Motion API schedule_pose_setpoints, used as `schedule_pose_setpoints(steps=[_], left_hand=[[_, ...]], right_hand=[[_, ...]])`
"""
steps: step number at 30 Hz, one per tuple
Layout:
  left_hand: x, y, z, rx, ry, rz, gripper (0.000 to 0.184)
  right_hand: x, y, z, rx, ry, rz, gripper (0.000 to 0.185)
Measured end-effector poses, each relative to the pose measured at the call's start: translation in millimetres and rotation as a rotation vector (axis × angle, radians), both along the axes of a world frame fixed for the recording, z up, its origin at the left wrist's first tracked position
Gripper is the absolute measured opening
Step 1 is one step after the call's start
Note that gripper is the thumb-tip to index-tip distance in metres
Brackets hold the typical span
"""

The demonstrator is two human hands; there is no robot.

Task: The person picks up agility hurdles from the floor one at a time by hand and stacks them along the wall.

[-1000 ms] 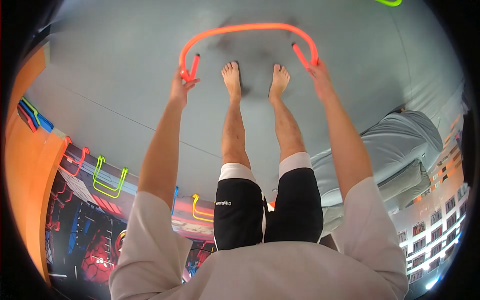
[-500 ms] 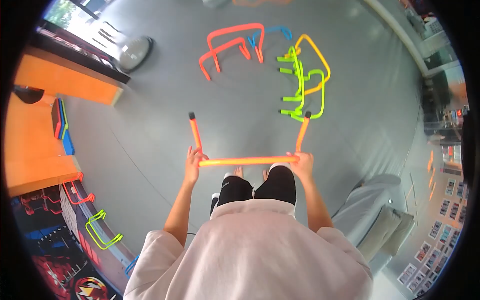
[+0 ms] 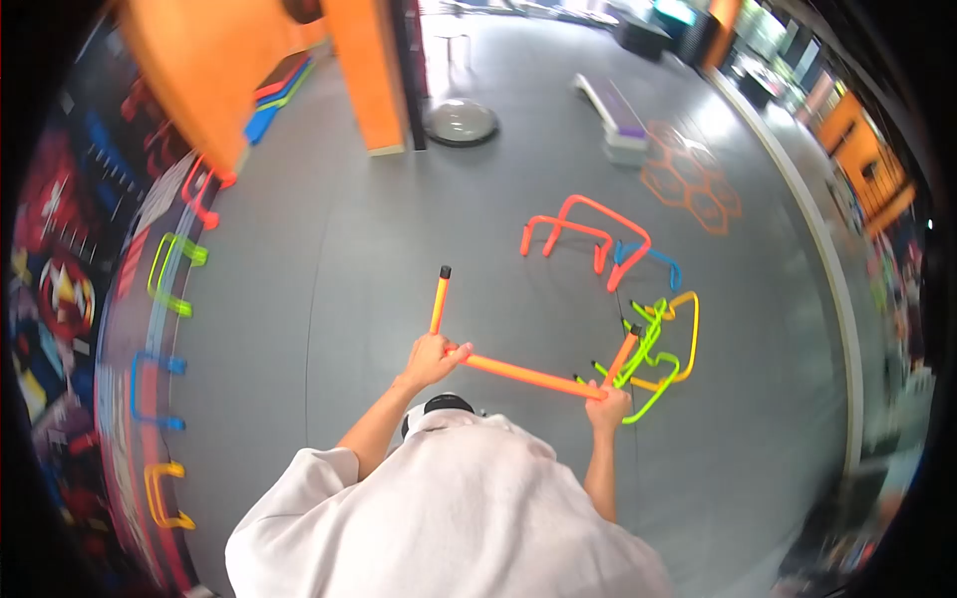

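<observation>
Between my hands is an orange hurdle [image 3: 528, 373], its two black-capped legs pointing away from me over the grey floor. My left hand [image 3: 431, 361] is closed around the corner at its left end, thumb lying along the bar. At the other end, my right hand [image 3: 609, 407] grips the right corner, lower in view than the left. Just beyond that hand, several green hurdles [image 3: 653, 344] and a yellow hurdle [image 3: 695, 334] lie in a tangle on the floor. Red hurdles [image 3: 598, 211] stand farther off, with a blue hurdle [image 3: 658, 256] beside them.
Along the left wall are a red hurdle [image 3: 199, 194], a green hurdle [image 3: 159, 271], a blue hurdle [image 3: 140, 389] and a yellow hurdle [image 3: 157, 495]. Ahead stand an orange post [image 3: 367, 80], a balance dome [image 3: 462, 122], a step platform [image 3: 613, 110] and an orange hexagon ladder [image 3: 693, 179].
My view has turned left, so the floor hurdles now appear lower and farther right. The held orange hurdle has gone from level to slanting down at its right end. Both hands keep their grip.
</observation>
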State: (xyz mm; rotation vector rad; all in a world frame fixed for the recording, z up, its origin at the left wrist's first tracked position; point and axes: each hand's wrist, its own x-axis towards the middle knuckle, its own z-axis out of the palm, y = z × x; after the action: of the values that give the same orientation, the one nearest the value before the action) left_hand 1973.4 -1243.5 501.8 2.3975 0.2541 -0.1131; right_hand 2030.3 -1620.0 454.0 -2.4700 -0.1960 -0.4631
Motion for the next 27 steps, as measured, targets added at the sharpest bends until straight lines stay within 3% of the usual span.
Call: schedule_pose_setpoints(steps=[3,8,10,14,18,27], left_hand=[[-45.6,-22.0,-11.9,-0.123,-0.166,0.201,0.048],[-134.5,-55.8,6.1,-0.011,-0.145,0.509,0.046],[-183.7,-62.3,15.6,0.045,-0.127,0.636,0.044],[-284.3,-98.8,8.7,0.152,-0.336,0.932,0.043],[-368.6,-137.2,2.8,0.150,-0.217,1.166,0.044],[-439.3,-146.6,-31.4,0.072,-0.219,1.599,0.045]], right_hand=[[26.8,-3.8,15.0,-0.061,-0.012,0.165,0.045],[35.1,24.5,4.6,-0.038,0.112,0.490,0.041],[29.4,49.7,-6.5,-0.043,0.150,0.650,0.041],[-3.9,120.1,-7.8,-0.065,0.193,0.995,0.039],[-50.4,190.2,-6.7,-0.110,0.191,1.247,0.035],[-128.5,276.7,35.4,-0.276,0.410,1.538,0.027]])
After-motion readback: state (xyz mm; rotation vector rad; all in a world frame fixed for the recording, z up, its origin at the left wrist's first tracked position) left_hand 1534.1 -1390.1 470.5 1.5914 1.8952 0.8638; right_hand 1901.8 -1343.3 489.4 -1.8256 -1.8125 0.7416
